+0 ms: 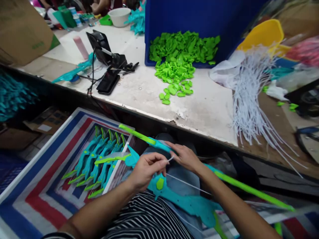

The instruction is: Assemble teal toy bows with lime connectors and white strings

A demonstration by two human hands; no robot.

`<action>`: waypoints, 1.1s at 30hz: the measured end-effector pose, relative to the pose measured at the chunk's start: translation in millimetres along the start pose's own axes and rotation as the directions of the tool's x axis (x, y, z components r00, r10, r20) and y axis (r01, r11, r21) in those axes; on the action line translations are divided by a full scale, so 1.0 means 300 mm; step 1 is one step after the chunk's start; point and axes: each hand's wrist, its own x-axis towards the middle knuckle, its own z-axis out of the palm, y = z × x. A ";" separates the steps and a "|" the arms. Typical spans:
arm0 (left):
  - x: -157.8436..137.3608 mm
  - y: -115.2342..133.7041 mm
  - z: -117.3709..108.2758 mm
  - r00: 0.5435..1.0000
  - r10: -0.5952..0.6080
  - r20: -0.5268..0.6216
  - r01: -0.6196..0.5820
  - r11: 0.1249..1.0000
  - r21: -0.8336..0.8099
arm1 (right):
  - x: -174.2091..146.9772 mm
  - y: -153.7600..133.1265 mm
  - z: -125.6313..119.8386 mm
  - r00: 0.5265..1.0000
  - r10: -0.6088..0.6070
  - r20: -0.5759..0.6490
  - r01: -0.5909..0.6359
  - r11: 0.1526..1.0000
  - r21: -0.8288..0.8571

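Across my lap lies a turquoise and lime-green toy bow [191, 204], with long green-tipped limbs reaching left and right. My left hand [149, 166] is closed, pinching a white cord [186, 183] between thumb and fingers above the bow. Just right of it, my right hand [185, 157] is closed around the turquoise part of the upper limb, its fingertips close to the cord's end. From there the cord runs down to the right, beneath my right forearm. Part of the bow is hidden by my hands and arms.
Left of my lap, a striped crate [37, 172] holds several similar toy bows [92, 159]. On the table [209, 109] are a blue bin [174, 16] spilling green pieces [175, 71], a bundle of white cords [251, 99], a phone [108, 83] and a black stand [101, 46].
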 end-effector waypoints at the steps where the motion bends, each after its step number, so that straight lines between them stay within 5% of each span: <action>1: 0.012 0.005 -0.024 0.994 0.056 -0.089 -0.055 0.998 0.013 | -0.010 0.027 -0.010 1.000 0.003 -0.006 -0.002 0.999 0.038; 3: 0.047 0.023 -0.080 0.938 0.187 -0.293 -0.180 0.982 0.049 | -0.022 0.066 -0.020 1.000 0.015 -0.002 -0.015 0.996 0.085; 6: 0.111 0.070 -0.166 0.775 0.365 -0.516 -0.337 0.929 0.152 | -0.022 0.084 -0.021 0.999 0.030 0.028 -0.032 0.995 0.093; 8: 0.149 0.101 -0.209 0.703 0.439 -0.560 -0.373 0.897 0.236 | -0.016 0.081 -0.022 0.999 0.037 0.034 -0.040 0.995 0.094; 11: 0.189 0.126 -0.245 0.659 0.503 -0.558 -0.349 0.863 0.366 | -0.007 0.076 -0.029 0.999 0.044 0.031 -0.047 0.993 0.112; 33: 0.208 0.185 -0.293 0.708 0.580 -0.402 -0.244 0.736 0.632 | -0.007 0.087 -0.025 0.999 0.025 0.028 -0.027 0.995 0.094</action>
